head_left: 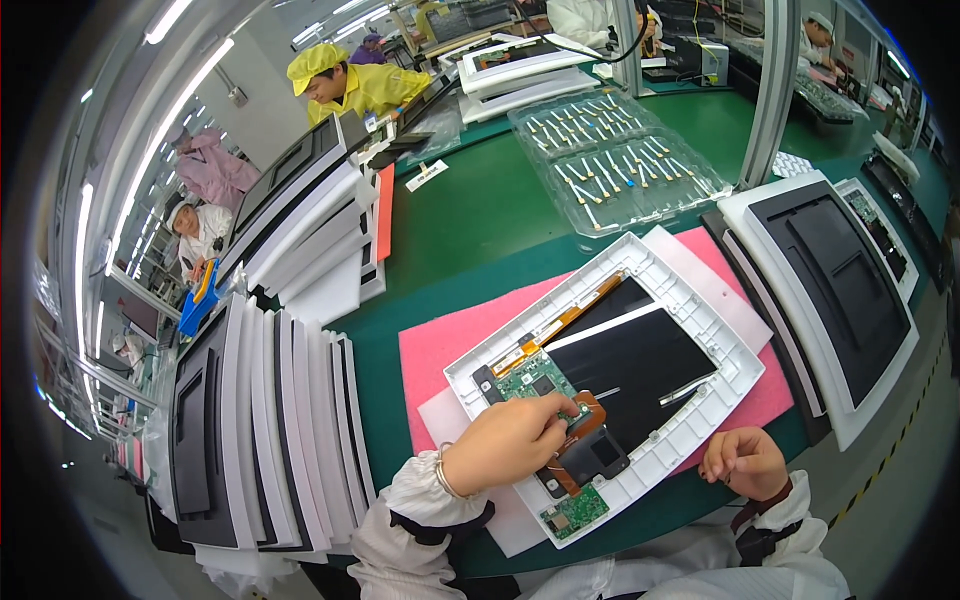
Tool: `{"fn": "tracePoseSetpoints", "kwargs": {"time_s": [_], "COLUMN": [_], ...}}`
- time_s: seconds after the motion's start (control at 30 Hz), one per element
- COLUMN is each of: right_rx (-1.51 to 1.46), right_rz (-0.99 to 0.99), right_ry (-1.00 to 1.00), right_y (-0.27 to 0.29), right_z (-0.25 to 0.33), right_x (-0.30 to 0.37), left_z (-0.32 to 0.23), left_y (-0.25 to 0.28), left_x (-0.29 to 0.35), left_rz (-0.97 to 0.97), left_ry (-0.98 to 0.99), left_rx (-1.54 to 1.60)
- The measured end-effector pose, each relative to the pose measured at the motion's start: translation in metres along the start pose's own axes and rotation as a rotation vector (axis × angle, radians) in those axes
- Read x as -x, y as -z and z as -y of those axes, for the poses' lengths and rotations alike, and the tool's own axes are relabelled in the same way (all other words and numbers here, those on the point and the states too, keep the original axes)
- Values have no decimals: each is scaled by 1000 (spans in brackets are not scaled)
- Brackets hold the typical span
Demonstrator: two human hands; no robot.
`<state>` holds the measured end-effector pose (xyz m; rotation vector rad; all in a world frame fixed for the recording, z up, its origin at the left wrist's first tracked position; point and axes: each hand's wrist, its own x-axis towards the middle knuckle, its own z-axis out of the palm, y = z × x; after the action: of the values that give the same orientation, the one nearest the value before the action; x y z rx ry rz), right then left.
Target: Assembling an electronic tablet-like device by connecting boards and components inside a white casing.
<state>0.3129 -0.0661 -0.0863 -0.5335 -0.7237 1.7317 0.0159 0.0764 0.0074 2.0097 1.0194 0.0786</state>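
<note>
A white plastic display housing (735,375) lies tilted on a pink foam mat (425,350), its open inner side facing up. Inside sit a black panel (640,365), a green circuit board (535,380) and a smaller green board (578,512) at the near corner. A brown flat flex cable (588,415) runs between the boards, past a black module (597,457). My left hand (510,445) reaches over the housing, closed, with its fingertips on the cable's end at the larger board. Beside the housing's near right edge, my right hand (748,462) is loosely curled; nothing shows in it.
Stacked white and black housings (265,420) stand at left, with more (320,220) behind. Clear plastic trays (620,160) hold several short white cables. Black-backed units (830,270) lean at right, near a metal post (770,100). A person in yellow (365,90) works across the bench.
</note>
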Motion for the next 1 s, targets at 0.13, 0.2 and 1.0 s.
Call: {"fn": "tracePoseSetpoints", "kwargs": {"time_s": [0.13,0.2,1.0], "right_rx": [-6,-12,-16], "right_rz": [0,2,22], "right_ry": [5,6,-8], "right_y": [0,1,1], "right_z": [-1,0,0], "right_x": [0,-1,-3], "left_z": [0,-1,5], "left_y": [0,1,5], "left_x": [-1,-2,-5], "left_rz": [-3,5,-84], "left_ry": [7,23,67], "left_rx": [0,14,159]}}
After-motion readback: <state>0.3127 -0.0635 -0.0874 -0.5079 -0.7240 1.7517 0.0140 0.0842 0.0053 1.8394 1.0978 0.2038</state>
